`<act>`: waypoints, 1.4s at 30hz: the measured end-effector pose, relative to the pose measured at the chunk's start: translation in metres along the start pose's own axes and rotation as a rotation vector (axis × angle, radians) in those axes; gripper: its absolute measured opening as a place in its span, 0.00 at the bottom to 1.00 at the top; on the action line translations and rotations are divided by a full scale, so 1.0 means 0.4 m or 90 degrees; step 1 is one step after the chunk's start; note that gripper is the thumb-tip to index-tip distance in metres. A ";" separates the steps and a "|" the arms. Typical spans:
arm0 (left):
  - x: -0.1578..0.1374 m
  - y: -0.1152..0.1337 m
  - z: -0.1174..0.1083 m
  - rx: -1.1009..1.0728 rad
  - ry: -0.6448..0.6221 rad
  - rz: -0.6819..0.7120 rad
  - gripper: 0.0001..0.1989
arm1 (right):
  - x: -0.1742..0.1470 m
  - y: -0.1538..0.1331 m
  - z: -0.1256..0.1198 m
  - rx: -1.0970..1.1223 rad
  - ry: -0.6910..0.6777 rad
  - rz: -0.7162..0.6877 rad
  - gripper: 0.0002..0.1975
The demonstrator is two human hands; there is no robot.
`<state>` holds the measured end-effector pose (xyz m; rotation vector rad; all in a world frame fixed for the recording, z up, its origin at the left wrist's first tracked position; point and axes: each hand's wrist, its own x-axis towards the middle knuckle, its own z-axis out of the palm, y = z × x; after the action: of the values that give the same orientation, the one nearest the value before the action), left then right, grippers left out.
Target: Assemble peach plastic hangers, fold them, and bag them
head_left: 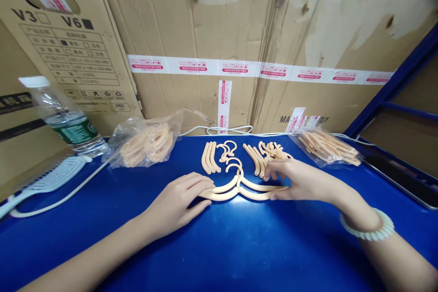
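— Fingers first: how does the left hand (178, 203) stand?
— Narrow. Fingers and thumb close on the left ends of two small hangers (226, 196).
— And the right hand (303, 178)?
— Also narrow, thumb in front and fingers curled behind, about the right ends of the same pair. How hard it presses, I cannot tell.
— What is biggest here?
— The cardboard (205, 32), rising beyond the far edge, with printed tape (236, 67) running across it. Then the blue surface (239, 246) itself.
— And on that?
— By the far left corner stands a clear bottle (77, 130) with a white cap and green label. A pale hairbrush (54, 175) lies along the left side, nearer than the bottle.
— Any bags?
— One plastic bag of curved pieces (147, 143) just right of the bottle, and another of straighter pieces (326, 146) towards the far right corner. A dark phone (402, 182) lies near the right edge.
— Where exactly are the hangers?
— Midway between the left and right edges, one in front of the other, hooks towards the far edge.
— And the smallest?
— Loose arm pieces (207, 159) in two groups behind the hangers, then loose hooks (230, 147) beside them.
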<state>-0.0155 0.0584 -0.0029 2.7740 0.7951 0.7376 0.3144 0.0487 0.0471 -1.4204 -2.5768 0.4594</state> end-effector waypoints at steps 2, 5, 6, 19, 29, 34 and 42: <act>-0.003 -0.005 0.006 0.012 -0.002 0.024 0.11 | 0.002 0.005 0.002 -0.023 -0.023 0.024 0.13; -0.004 -0.006 0.005 0.038 -0.014 0.044 0.10 | 0.005 0.003 0.003 -0.025 -0.054 0.041 0.07; -0.003 -0.004 0.002 0.047 -0.020 0.045 0.10 | 0.006 0.000 0.004 -0.019 -0.062 0.041 0.06; 0.006 0.008 -0.036 0.088 -0.082 -0.036 0.05 | -0.001 -0.018 0.008 0.002 -0.054 0.021 0.06; 0.007 0.030 -0.037 0.083 -0.084 -0.059 0.07 | 0.006 0.006 0.002 -0.008 -0.064 0.025 0.07; 0.004 0.023 -0.035 0.073 -0.086 -0.072 0.03 | 0.002 0.008 0.002 -0.015 -0.063 0.027 0.08; 0.004 -0.004 -0.031 0.080 -0.083 -0.070 0.05 | 0.009 0.006 0.004 0.003 -0.066 0.066 0.08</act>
<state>-0.0212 0.0609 0.0081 2.8249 0.9904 0.4981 0.3139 0.0526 0.0448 -1.5750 -2.5871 0.5675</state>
